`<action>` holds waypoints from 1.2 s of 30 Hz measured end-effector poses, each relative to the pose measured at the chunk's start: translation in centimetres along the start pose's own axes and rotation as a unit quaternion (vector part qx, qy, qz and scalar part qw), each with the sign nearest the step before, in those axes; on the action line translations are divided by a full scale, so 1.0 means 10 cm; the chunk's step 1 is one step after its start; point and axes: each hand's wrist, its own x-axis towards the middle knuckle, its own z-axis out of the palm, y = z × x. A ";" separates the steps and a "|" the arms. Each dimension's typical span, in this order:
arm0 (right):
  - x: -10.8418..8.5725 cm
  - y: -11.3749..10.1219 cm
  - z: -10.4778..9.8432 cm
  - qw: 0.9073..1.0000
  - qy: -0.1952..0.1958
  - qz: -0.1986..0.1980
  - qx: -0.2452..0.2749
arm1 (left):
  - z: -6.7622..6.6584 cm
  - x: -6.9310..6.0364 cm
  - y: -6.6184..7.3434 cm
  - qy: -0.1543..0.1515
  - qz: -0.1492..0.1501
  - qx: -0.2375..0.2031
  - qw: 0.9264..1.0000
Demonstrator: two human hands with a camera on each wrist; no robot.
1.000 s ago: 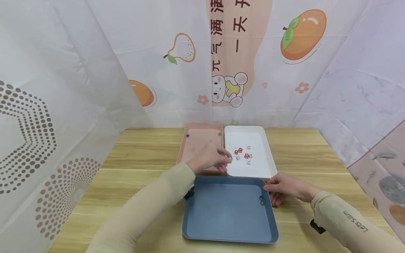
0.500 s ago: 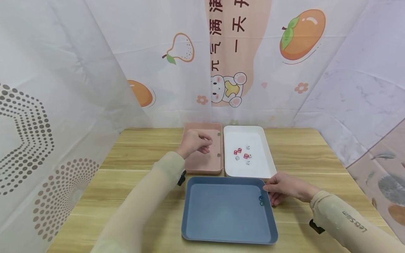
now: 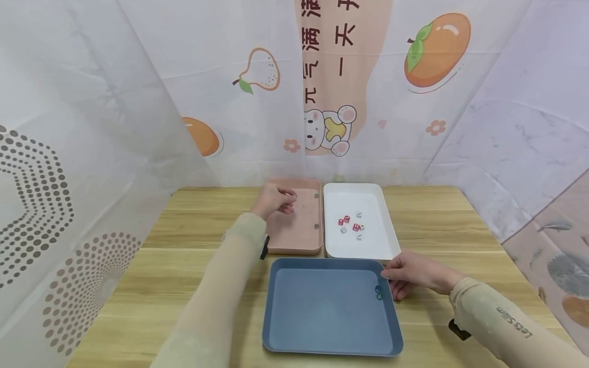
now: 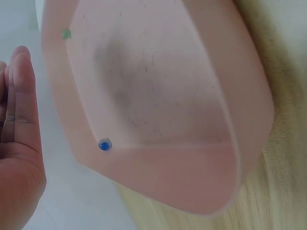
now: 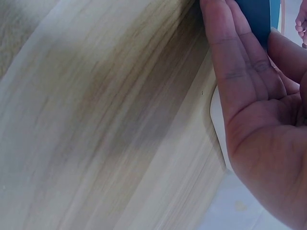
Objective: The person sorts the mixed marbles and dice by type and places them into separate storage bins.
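Observation:
My left hand (image 3: 274, 200) is over the pink tray (image 3: 299, 250), its fingertips together on a small greenish glassy piece, likely a marble; the left wrist view does not show this pinch. A green marble (image 4: 66, 34) and a blue marble (image 4: 105, 144) lie along the pink tray's wall in that view. With thumb on the rim and fingers outside, my right hand (image 3: 416, 273) grips the upper right side of the blue tray (image 3: 331, 312). Two glass marbles (image 3: 379, 289) lie inside it, close to that hand.
Beside the pink tray stands a white tray (image 3: 361, 250) with several red dice (image 3: 346, 219) and clear or white dice (image 3: 343, 230). All three trays are on a wood-grain table (image 3: 432, 214), with a printed curtain (image 3: 257, 30) behind.
My left hand has moved left and away, from the white tray's left edge to over the pink tray's left part. My right hand keeps its grip on the blue tray.

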 end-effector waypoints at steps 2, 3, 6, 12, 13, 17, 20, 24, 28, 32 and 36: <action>0.00 0.01 0.00 1.000 0.002 0.000 0.000 | 0.00 0.03 -0.01 0.003 -0.001 0.003 1.000; 0.00 0.01 0.00 1.000 0.002 0.000 0.001 | -0.01 0.05 -0.02 0.005 -0.001 0.004 1.000; 0.00 0.01 0.01 1.000 0.002 0.000 0.003 | -0.01 0.09 -0.04 0.013 -0.009 0.014 1.000; 0.00 0.00 0.01 1.000 0.004 0.003 0.005 | -0.01 0.15 -0.11 0.025 -0.022 0.051 0.998; 0.00 0.00 0.01 1.000 0.004 0.004 0.004 | -0.01 0.16 -0.12 0.025 -0.025 0.056 0.998; 0.01 -0.01 0.01 1.000 0.005 0.004 0.001 | -0.01 0.18 -0.16 0.018 -0.035 0.076 0.996; 0.01 -0.01 0.00 1.000 0.006 0.005 0.001 | 0.01 0.17 -0.17 -0.002 -0.046 0.085 0.995; 0.01 0.01 0.00 1.000 0.005 0.006 0.003 | 0.05 0.17 -0.19 -0.022 -0.065 0.093 0.993; 0.01 0.02 0.00 1.000 0.006 0.006 0.004 | 0.08 0.19 -0.21 -0.017 -0.074 0.119 0.990; 0.01 0.02 0.00 1.000 0.006 0.005 0.002 | 0.09 0.20 -0.23 -0.020 -0.081 0.166 0.983; 0.01 0.01 0.00 1.000 0.005 0.005 0.002 | 0.07 0.19 -0.24 -0.026 -0.083 0.185 0.979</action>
